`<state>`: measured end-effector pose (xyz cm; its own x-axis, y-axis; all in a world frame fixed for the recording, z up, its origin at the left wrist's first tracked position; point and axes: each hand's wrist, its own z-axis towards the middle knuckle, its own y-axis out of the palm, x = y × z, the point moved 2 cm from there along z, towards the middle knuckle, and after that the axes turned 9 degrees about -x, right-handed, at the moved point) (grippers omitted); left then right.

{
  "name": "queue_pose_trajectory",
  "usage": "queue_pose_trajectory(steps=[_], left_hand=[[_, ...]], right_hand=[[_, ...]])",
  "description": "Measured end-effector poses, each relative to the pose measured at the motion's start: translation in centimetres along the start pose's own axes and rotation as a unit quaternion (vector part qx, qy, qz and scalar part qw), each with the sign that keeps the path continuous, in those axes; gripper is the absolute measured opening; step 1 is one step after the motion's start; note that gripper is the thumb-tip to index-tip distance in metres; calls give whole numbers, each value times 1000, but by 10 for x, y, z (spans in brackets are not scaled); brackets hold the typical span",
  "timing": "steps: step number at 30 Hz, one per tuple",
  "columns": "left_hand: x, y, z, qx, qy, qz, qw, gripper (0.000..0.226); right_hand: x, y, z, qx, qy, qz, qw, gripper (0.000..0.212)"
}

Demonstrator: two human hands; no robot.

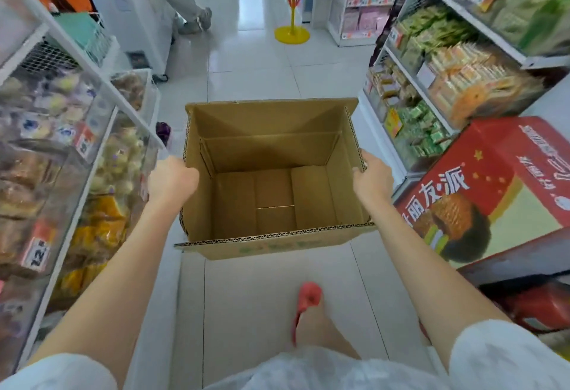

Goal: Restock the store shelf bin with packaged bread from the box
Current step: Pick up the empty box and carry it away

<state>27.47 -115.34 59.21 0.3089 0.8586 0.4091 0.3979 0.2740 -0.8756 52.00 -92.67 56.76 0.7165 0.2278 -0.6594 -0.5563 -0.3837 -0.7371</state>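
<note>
An open brown cardboard box point(274, 155) is held in the air over the aisle floor, and its inside is empty. My left hand point(171, 179) grips its left wall and my right hand point(371, 179) grips its right wall. Clear shelf bins point(101, 155) full of packaged bread and pastries line the left side, close to my left hand.
A red printed carton point(493, 192) sits low on the right under shelves of green and orange snack packs point(462, 74). A yellow display stand point(292, 33) and a person's legs point(191, 3) are far down the white tiled aisle. My foot in a red slipper point(308, 300) is below the box.
</note>
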Motion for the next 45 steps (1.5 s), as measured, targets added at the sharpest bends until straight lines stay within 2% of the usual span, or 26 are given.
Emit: queue_pose_trajectory(steps=[5,11,19,24,33,39,45], left_hand=[[85,3,134,-7,22,1,1000,22],[181,-5,292,-8,15,-8,1000,8],[293,5,513,-15,27,-11,999,8],[376,10,654,-42,61,11,997,15],[540,36,874,-78,131,47,987,12],[638,67,999,-105,126,76,984,9],[734,102,1100,-162,134,104,972,14]], right_hand=[[-24,0,148,-2,8,4,1000,49],[-63,-8,326,4,8,11,1000,47],[-104,11,543,27,29,27,999,47],[-130,16,657,22,68,28,997,49],[-144,21,869,26,138,63,988,51],[-149,14,1003,4,159,86,984,50],[-146,5,1112,49,193,99,975,48]])
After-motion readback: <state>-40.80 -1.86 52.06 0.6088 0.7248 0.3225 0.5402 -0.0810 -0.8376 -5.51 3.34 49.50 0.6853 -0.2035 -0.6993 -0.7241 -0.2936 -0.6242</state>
